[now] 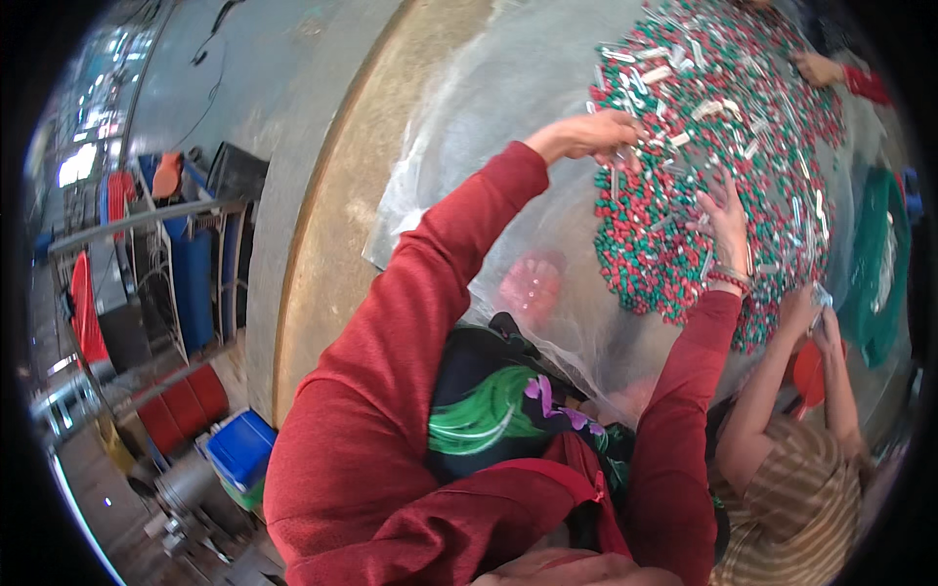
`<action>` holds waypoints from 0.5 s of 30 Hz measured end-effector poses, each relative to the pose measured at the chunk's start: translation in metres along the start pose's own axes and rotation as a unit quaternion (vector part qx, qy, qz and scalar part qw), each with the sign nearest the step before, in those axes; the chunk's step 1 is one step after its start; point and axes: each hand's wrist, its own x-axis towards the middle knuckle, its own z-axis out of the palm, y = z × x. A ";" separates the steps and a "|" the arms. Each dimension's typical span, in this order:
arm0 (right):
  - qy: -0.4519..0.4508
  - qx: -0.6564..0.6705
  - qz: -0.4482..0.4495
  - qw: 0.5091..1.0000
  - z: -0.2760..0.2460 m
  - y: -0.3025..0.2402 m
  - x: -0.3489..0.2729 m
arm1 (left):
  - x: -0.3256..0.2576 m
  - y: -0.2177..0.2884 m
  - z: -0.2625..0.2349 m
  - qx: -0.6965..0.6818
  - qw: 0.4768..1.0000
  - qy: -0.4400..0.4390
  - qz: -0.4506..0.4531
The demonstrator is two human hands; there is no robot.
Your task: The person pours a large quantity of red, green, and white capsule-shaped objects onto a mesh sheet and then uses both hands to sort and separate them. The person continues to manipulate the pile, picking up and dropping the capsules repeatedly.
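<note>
A wide pile of small red and green pieces [625, 244], with white and clear strips mixed in, lies on a sheet of clear plastic [459, 127]. Over the pile's left edge is my left hand [598, 135], its fingers bent together; what they hold, if anything, I cannot make out. My right hand [725, 217] reaches into the middle of the pile, fingers apart among the pieces, with a beaded bracelet [731, 281] at the wrist. Several pale off-white strips [657, 74] lie near my left hand.
At my right a co-worker in a striped top [796, 488] holds a small clear item [822, 296] over the pile's edge. Another person's hand [819, 70] touches the far right side. A green bag [879, 269] lies at right. Blue bin [241, 447] and red drum [184, 415] stand at lower left.
</note>
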 end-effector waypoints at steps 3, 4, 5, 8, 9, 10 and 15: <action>0.066 -0.110 0.010 0.992 -0.025 0.028 0.001 | 0.009 0.002 0.008 0.001 0.999 -0.025 -0.038; 0.072 -0.260 -0.028 0.963 -0.037 0.049 0.004 | 0.011 -0.003 0.013 0.016 0.998 -0.030 -0.046; 0.070 -0.258 0.010 0.963 -0.024 0.043 -0.005 | 0.009 -0.014 0.016 0.043 0.998 -0.032 -0.042; 0.060 -0.263 0.082 0.959 0.012 0.044 -0.023 | 0.011 -0.036 0.033 0.331 0.942 0.050 -0.008; 0.067 -0.325 0.066 0.941 0.039 0.048 -0.026 | 0.015 -0.091 0.016 0.431 0.878 0.147 0.150; 0.104 -0.370 -0.017 0.923 0.044 0.049 -0.037 | 0.013 -0.083 0.032 0.465 0.856 0.200 0.102; 0.146 -0.393 -0.054 0.906 0.061 0.067 -0.035 | 0.000 -0.072 0.053 0.574 0.800 0.174 0.031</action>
